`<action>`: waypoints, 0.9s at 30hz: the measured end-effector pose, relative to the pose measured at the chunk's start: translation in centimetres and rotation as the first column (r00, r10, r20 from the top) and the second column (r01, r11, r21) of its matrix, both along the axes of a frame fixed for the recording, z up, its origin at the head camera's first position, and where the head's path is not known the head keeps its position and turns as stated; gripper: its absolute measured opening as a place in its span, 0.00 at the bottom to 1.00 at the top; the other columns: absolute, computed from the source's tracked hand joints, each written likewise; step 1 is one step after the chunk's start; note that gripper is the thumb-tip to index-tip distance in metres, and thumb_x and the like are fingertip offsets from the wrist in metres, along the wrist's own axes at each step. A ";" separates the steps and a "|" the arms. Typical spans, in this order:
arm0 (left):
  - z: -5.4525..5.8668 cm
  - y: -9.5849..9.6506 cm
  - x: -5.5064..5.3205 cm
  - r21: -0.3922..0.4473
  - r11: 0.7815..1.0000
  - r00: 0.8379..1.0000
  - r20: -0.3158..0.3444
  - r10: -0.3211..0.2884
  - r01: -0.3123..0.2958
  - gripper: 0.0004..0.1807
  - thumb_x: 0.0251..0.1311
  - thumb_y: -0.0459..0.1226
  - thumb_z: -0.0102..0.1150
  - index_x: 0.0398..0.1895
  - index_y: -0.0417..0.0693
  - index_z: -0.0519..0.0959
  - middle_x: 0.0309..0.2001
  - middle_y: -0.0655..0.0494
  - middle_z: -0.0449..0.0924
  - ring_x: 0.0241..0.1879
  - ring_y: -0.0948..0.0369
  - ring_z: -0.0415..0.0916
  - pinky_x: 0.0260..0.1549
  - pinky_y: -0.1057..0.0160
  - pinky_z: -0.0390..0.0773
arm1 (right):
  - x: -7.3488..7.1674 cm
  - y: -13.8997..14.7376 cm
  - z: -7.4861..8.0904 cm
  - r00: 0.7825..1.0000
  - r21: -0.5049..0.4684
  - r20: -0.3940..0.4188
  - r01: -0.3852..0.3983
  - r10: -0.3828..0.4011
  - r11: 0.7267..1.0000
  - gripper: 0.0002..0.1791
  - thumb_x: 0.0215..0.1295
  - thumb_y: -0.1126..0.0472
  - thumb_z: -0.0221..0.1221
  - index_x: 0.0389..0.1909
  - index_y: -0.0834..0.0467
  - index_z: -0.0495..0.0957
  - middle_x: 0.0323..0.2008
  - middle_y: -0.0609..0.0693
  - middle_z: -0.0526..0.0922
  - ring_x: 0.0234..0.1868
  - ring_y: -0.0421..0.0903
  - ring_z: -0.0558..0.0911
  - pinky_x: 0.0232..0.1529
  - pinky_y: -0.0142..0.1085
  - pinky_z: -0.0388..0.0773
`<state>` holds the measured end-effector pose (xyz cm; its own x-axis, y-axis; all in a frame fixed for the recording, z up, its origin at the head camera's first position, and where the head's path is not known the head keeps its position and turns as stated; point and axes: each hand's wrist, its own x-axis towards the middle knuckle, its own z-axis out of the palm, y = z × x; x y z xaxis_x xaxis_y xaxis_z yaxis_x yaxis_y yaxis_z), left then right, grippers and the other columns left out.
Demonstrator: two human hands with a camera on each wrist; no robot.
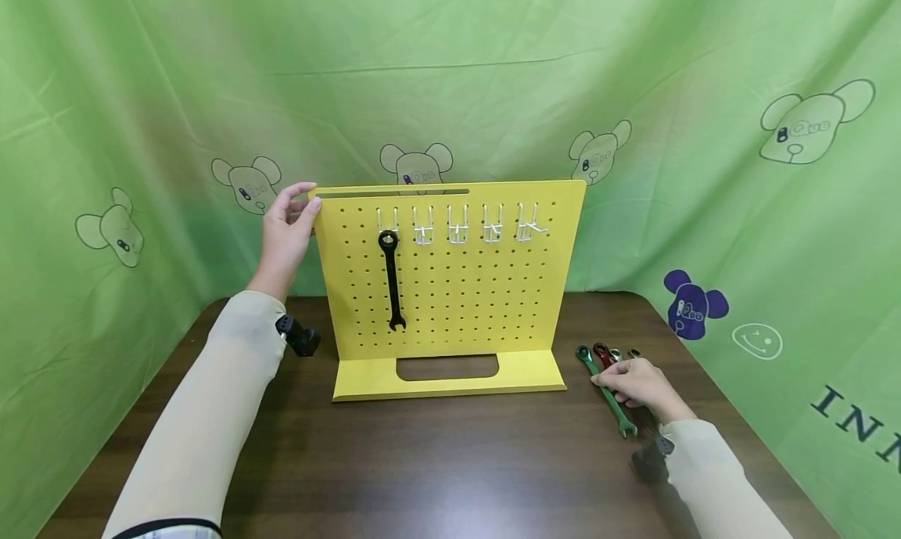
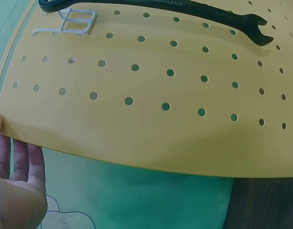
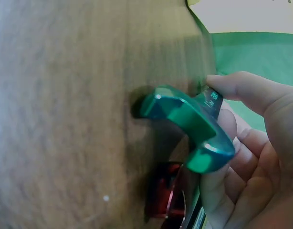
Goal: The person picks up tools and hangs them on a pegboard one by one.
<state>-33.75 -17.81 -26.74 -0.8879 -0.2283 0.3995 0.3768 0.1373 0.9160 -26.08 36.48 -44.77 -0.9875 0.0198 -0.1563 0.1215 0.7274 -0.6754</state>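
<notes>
A yellow pegboard [image 1: 479, 289] stands upright on the table, with a row of white wire hooks [image 1: 457, 230] near its top. From the leftmost hook hangs a black combination wrench [image 1: 393, 281], also seen close in the left wrist view. My left hand [image 1: 285, 230] grips the board's upper left corner, thumb in front and fingers behind. To the right of the board, my right hand [image 1: 640, 384] pinches a green combination wrench [image 1: 611, 402] by its shaft; its open end looms large in the right wrist view. Beside it lies a red wrench [image 1: 602, 353], partly hidden by the hand.
Two more wrenches, one silver [image 1: 616, 354] and one with a dark ring [image 1: 635, 353], lie just right of the red one. The brown table [image 1: 422, 461] ends near green curtains [image 1: 493, 77] at the back and sides. The board's base has a cut-out slot.
</notes>
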 end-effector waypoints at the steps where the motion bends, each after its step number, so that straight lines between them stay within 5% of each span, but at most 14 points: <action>1: 0.0 0.0 0.0 0.000 1.000 1.000 0.003 0.002 -0.002 0.18 0.72 0.42 0.57 0.63 0.53 0.76 0.49 0.55 0.74 0.45 0.62 0.73 0.47 0.65 0.80 | 0.0 0.0 0.1 1.000 -0.003 0.004 0.000 0.000 1.000 0.16 0.64 0.52 0.67 0.37 0.64 0.86 0.21 0.45 0.78 0.25 0.43 0.78 0.24 0.36 0.81; 17: 0.0 0.0 -0.1 0.003 1.000 1.000 -0.007 0.015 -0.015 0.17 0.73 0.40 0.57 0.62 0.52 0.76 0.47 0.56 0.73 0.43 0.63 0.74 0.45 0.68 0.80 | 0.1 -0.1 0.4 1.000 -0.050 0.010 -0.022 0.023 0.999 0.17 0.67 0.54 0.65 0.38 0.66 0.82 0.23 0.46 0.77 0.26 0.45 0.78 0.24 0.37 0.81; 27: 0.1 0.1 0.0 -0.003 1.000 1.000 -0.001 0.013 -0.013 0.20 0.73 0.41 0.56 0.65 0.48 0.74 0.48 0.55 0.73 0.44 0.62 0.74 0.46 0.66 0.80 | 0.9 -1.8 2.8 0.994 -0.161 -0.041 -0.106 0.101 0.981 0.16 0.70 0.55 0.63 0.40 0.67 0.78 0.22 0.47 0.76 0.24 0.44 0.76 0.25 0.38 0.82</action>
